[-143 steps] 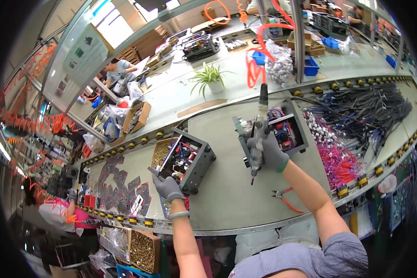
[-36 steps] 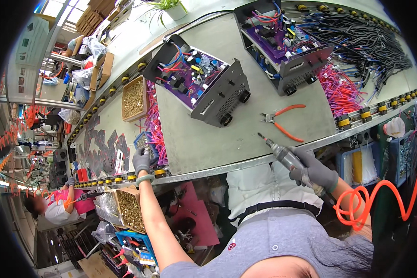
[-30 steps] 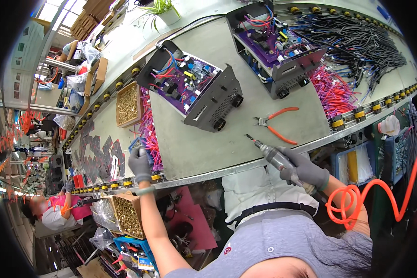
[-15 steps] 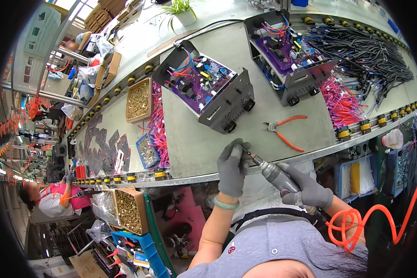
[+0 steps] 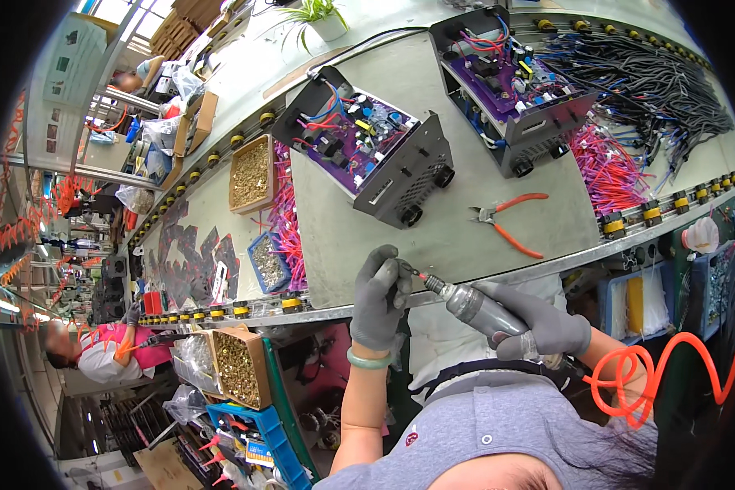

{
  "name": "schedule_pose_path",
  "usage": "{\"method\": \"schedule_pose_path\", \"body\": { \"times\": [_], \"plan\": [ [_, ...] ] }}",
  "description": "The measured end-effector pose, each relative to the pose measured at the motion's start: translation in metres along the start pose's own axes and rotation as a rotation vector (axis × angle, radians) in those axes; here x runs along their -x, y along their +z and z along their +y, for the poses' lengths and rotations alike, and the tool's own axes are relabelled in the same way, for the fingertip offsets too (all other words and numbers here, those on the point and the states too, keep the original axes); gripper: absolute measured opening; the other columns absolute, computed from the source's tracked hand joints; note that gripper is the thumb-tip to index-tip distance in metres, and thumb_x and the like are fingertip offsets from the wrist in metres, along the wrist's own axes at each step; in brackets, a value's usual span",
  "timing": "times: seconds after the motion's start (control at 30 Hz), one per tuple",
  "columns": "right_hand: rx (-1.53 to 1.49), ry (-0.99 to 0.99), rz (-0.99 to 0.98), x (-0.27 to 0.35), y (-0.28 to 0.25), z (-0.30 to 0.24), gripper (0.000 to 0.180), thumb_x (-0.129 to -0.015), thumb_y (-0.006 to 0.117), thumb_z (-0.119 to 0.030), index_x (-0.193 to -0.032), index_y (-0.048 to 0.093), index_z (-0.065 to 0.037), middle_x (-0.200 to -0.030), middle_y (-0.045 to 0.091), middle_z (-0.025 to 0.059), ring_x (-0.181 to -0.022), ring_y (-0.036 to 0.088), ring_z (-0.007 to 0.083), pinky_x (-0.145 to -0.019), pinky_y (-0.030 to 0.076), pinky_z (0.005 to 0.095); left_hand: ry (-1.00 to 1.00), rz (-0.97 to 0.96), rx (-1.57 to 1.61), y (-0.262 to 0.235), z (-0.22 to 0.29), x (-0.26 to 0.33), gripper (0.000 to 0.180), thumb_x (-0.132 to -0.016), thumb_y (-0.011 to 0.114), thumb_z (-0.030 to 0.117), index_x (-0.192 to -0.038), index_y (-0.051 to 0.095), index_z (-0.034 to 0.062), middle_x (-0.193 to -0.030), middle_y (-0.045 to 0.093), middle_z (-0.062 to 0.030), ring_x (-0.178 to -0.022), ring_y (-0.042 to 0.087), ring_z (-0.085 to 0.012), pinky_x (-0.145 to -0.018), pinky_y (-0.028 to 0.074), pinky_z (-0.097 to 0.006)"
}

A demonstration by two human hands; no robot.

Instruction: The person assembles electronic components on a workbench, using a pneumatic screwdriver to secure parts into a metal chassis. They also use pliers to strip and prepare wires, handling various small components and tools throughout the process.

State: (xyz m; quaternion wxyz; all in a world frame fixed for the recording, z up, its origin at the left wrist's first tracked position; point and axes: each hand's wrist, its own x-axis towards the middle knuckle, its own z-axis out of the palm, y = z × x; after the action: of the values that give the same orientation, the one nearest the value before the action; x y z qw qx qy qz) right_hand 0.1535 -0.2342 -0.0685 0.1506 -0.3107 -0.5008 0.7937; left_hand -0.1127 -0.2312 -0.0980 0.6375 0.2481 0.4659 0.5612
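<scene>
By the near edge of the surface [image 5: 465, 253], the right hand [image 5: 551, 327] grips a power screwdriver [image 5: 483, 311], bit beside the left hand [image 5: 377, 304]. The latter's fingers curl; whether they pinch anything, I cannot tell.

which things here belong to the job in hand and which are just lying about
Likely in the job:
powered screwdriver, in the right hand
left hand, by its tip
two open cases
blue bin of small parts

Lying about, it seems:
orange-handled pliers
potted plant
</scene>
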Motion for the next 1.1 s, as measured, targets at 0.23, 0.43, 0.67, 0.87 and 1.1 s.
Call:
{"method": "schedule_pose_path", "body": {
  "times": [0.23, 0.43, 0.67, 0.87, 1.1],
  "plan": [
    [-0.019, -0.011, -0.032, -0.004, 0.001, 0.001, 0.086, -0.077, 0.07, -0.016, -0.15, 0.026, -0.002, -0.106, 0.056, 0.005, -0.09, 0.057, 0.0093, -0.083, 0.048, 0.0279, -0.014, -0.085, -0.047, -0.008, 0.009, 0.004, 0.027, -0.098, 0.054, 0.029, -0.103, 0.051, 0.0015, -0.07, 0.047, 0.0005, -0.05, 0.037, -0.0056, -0.045, 0.029, -0.02],
    [-0.013, 0.032, -0.025, -0.004, 0.004, 0.001, 0.087, -0.077, 0.071, -0.018, -0.15, 0.026, -0.003, -0.109, 0.057, 0.006, -0.092, 0.058, 0.0103, -0.084, 0.048, 0.0284, 0.002, -0.074, -0.115, -0.001, 0.009, 0.004, 0.03, -0.102, 0.049, 0.032, -0.097, 0.052, 0.002, -0.06, 0.037, 0.0032, -0.046, 0.032, -0.0056, -0.043, 0.026, -0.02],
    [0.24, -0.038, 0.046, 0.0, 0.006, 0.005, 0.089, -0.076, 0.071, -0.022, -0.15, 0.026, -0.004, -0.103, 0.06, 0.0074, -0.089, 0.061, 0.0133, -0.083, 0.049, 0.0305, -0.002, 0.0, -0.331, 0.008, 0.018, 0.004, 0.027, -0.1, 0.052, 0.03, -0.093, 0.055, 0.0037, -0.055, 0.046, 0.0008, -0.043, 0.037, -0.0058, -0.04, 0.027, -0.022],
    [0.467, 0.054, 0.05, 0.002, 0.007, -0.02, 0.086, -0.077, 0.068, -0.023, -0.15, 0.026, -0.003, -0.091, 0.059, 0.0063, -0.068, 0.059, 0.0141, -0.064, 0.05, 0.0307, -0.064, 0.064, -0.555, 0.018, 0.023, 0.003, 0.025, -0.1, 0.052, 0.027, -0.092, 0.055, 0.0033, -0.055, 0.05, -0.0011, -0.041, 0.039, -0.006, -0.038, 0.028, -0.021],
    [0.096, 0.03, 0.058, -0.012, 0.016, 0.005, 0.085, -0.076, 0.071, -0.022, -0.147, 0.028, -0.004, -0.092, 0.062, 0.0068, -0.069, 0.06, 0.0115, -0.06, 0.05, 0.0281, 0.075, 0.098, -0.204, 0.019, 0.013, 0.002, 0.032, -0.101, 0.049, 0.034, -0.092, 0.053, 0.0041, -0.056, 0.045, 0.0009, -0.041, 0.037, -0.0063, -0.037, 0.027, -0.021]
  ]
}}
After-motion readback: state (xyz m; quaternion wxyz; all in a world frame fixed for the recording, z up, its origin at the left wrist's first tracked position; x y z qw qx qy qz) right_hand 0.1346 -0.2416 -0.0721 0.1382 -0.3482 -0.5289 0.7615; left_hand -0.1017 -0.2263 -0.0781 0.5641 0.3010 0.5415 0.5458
